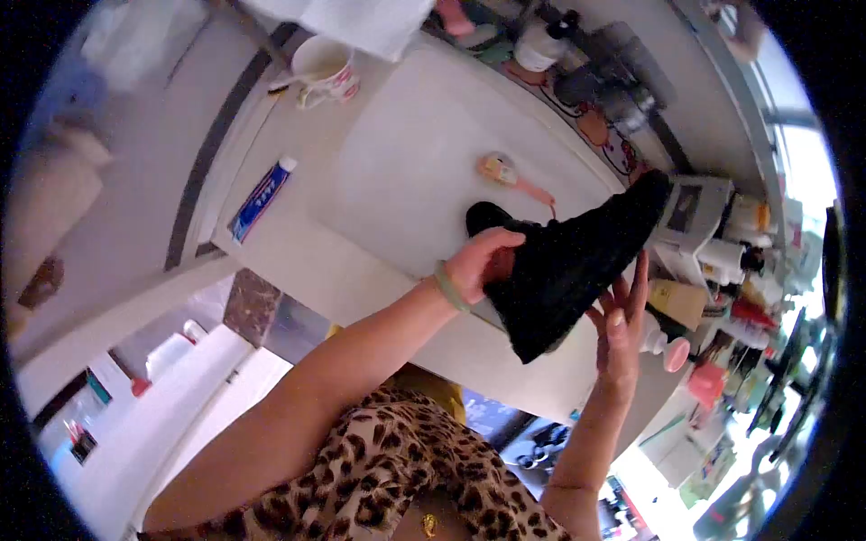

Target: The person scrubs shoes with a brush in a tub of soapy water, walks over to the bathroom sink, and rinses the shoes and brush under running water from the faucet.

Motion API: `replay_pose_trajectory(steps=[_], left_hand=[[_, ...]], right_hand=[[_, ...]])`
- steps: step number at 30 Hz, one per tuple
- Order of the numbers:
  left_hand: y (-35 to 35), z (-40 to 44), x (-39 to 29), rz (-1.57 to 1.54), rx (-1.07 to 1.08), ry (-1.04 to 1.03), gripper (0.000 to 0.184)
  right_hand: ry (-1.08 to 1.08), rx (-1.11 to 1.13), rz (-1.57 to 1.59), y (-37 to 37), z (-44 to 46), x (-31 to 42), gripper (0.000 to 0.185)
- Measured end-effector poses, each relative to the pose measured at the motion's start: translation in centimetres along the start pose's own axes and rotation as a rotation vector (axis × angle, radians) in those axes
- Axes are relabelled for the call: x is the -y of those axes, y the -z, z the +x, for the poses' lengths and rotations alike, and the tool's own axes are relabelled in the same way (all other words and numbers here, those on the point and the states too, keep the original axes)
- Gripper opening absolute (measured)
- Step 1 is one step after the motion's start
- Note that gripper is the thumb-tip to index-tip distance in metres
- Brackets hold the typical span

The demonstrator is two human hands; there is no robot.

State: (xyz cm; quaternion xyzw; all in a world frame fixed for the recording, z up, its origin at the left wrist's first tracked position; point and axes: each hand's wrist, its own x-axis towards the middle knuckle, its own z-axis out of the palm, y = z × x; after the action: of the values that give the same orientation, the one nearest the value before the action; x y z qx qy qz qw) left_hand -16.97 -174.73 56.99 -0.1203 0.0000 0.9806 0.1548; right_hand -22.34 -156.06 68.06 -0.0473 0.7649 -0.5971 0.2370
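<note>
A black, soft-looking item [577,261] is held up over the white basin; its dark surface hides its details, and I cannot tell its kind. My left hand [487,261] is closed on its left side, with the thumb on top and the other fingers mostly out of sight. At its lower right edge is my right hand [621,326], open, with fingers spread and pointing up; they seem to touch the item. Beyond it, a pink-handled object [514,176] lies in the white basin [406,135].
A blue toothpaste tube [262,200] lies on the counter to the left, near a white mug [323,70]. Along the right stand several bottles and a small white drawer unit [696,207]. A white pump bottle [541,45] is at the back.
</note>
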Motion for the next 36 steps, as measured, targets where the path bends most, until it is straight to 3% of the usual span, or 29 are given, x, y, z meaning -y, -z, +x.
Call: replay_pose_trajectory(steps=[3, 4, 9, 11, 12, 14, 18, 23, 36], left_hand=[[2.0, 1.0, 2.1, 0.191, -0.134, -0.056, 0.027], [2.3, 0.9, 2.0, 0.300, -0.035, -0.059, 0.026], [1.2, -1.0, 0.6, 0.478, -0.024, 0.008, 0.024], [0.8, -2.0, -1.7, 1.326, 0.106, 0.027, 0.025], [1.7, -2.2, -1.8, 1.316, 0.115, 0.029, 0.025], [4.0, -2.6, -1.8, 0.861, -0.012, -0.047, 0.034], [3.3, -4.0, -3.7, 0.859, -0.142, -0.188, 0.029], [2.8, -4.2, -3.4, 0.972, -0.160, -0.214, 0.028], [3.1, -4.1, -1.3, 1.162, -0.158, -0.316, 0.021]], right_hand=[[0.149, -0.054, -0.059, 0.1, 0.3, -1.3, 0.111], [0.140, -0.075, -0.040, 0.6, 0.1, -1.7, 0.102], [0.168, -0.189, -0.101, 0.2, 0.5, -1.3, 0.093], [0.304, -0.177, -0.240, -0.2, 0.5, -0.3, 0.095], [0.300, -0.181, -0.252, -0.6, 0.1, 0.5, 0.095], [0.258, -0.203, -0.360, -1.6, -0.4, 1.8, 0.092], [0.283, -0.175, -0.400, -1.9, -0.4, 2.3, 0.093], [0.394, -0.114, -0.454, -1.1, 0.1, 2.2, 0.093], [0.398, -0.106, -0.461, -1.4, -0.6, 2.4, 0.095]])
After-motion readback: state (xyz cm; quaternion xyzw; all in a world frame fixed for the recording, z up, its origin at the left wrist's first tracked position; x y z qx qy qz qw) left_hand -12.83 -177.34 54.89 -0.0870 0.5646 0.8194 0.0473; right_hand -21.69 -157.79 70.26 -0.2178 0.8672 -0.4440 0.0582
